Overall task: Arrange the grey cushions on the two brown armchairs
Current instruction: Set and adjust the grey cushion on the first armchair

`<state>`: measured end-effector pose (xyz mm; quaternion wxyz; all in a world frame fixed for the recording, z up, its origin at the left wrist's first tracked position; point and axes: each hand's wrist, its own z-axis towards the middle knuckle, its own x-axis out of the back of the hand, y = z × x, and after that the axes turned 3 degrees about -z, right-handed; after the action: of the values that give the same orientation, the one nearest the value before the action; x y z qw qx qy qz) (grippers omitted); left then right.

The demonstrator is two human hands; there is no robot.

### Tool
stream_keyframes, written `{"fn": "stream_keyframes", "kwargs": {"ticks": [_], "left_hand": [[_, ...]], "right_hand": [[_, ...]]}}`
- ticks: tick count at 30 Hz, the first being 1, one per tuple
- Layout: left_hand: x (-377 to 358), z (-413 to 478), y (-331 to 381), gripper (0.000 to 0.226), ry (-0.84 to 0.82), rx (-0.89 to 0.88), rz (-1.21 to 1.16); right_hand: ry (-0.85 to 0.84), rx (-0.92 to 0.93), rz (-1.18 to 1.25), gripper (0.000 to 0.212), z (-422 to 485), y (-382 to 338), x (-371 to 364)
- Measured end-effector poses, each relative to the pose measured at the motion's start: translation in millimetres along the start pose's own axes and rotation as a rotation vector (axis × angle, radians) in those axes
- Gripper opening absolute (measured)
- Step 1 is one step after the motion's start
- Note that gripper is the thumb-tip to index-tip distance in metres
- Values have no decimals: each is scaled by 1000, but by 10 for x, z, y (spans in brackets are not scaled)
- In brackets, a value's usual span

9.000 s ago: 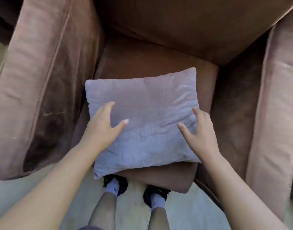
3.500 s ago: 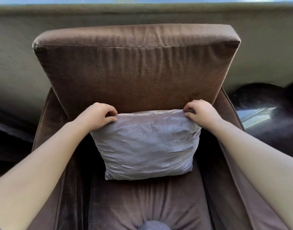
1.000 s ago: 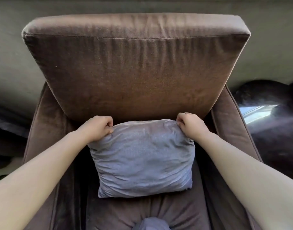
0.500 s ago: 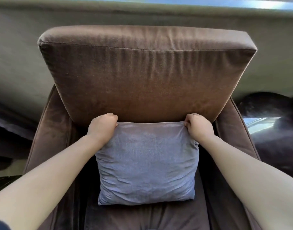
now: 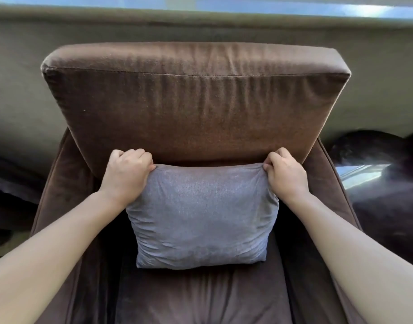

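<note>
**Grey cushion held upright against the chair back**

On the seat of the brown armchair (image 5: 196, 298) the grey cushion (image 5: 200, 216) stood upright, its lower edge resting on the dark seat fabric and its upper edge touching the bottom of the thick brown back cushion (image 5: 193, 106). It sat about in the middle of the seat, between the 2 armrests, with a dark gap on each side.

Both hands were closed on the cushion. The left hand (image 5: 127, 174) was clenched around the top left corner, the fingers curled in so that the grey fabric bunched under the knuckles. The right hand (image 5: 286, 176) pinched the top right corner in the same way, and small folds ran from this corner toward the middle of the cushion. The 2 bare forearms reached in from the lower corners of the view (no sleeve was visible).

The face of the cushion was a little wrinkled, mostly near its lower edge and along its right side. The seat in front of it showed soft creases.

Behind the armchair a pale wall (image 5: 18, 73) ran across the view, with a bright strip along its top. To the right of the armchair lay a dark, shiny surface (image 5: 373, 183) with a light reflection on it; I could not tell what it was.
</note>
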<state>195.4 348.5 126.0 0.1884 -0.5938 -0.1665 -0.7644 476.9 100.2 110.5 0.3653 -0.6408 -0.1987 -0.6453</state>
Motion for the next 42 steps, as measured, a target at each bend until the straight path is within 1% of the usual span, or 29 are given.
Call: {"fn": "stream_keyframes", "kwargs": {"ticks": [3, 9, 15, 19, 22, 25, 26, 28, 30, 33, 35, 37, 39, 42], "left_hand": [[-78, 76, -69, 20, 23, 30, 5], [-257, 347, -217, 18, -51, 94, -98], [-273, 325, -221, 15, -115, 105, -120], [-239, 267, -171, 14, -134, 110, -122], [-194, 181, -133, 13, -121, 96, -108], [-154, 78, -122, 10, -88, 83, -138], [-141, 38, -124, 8, -72, 86, -155], [-120, -58, -145, 6, -19, 111, -200], [-110, -182, -216, 4, 48, 176, -263], [-167, -408, -373, 25, 118, 338, -415], [-255, -584, -408, 38, 154, 492, -573], [-384, -757, -366, 45, 144, 692, -751], [-528, -901, -297, 47, 83, 845, -947], [-731, -1052, -237, 47, 28, 933, -1211]], "right_hand": [[19, 5, -16, 10, 33, 20, -41], [-41, -101, -40, 16, 267, -83, -109], [-35, -110, -27, 19, 266, -117, -107], [-61, -119, -23, 20, 222, -144, -52], [-95, -101, -33, 18, 163, -150, 11], [-125, -69, -66, 13, 66, -188, 38], [-129, -61, -61, 14, 31, -219, 38], [-138, -34, -11, 27, -27, -328, 32], [-157, 37, 39, 32, -50, -494, 16], [-194, 162, 79, 29, -40, -868, -50], [-220, 240, 103, 29, -22, -1183, -128], [-247, 311, 126, 29, 1, -1522, -219], [-277, 374, 138, 32, 19, -1860, -300], [-300, 443, 130, 38, 38, -2301, -429]]}}
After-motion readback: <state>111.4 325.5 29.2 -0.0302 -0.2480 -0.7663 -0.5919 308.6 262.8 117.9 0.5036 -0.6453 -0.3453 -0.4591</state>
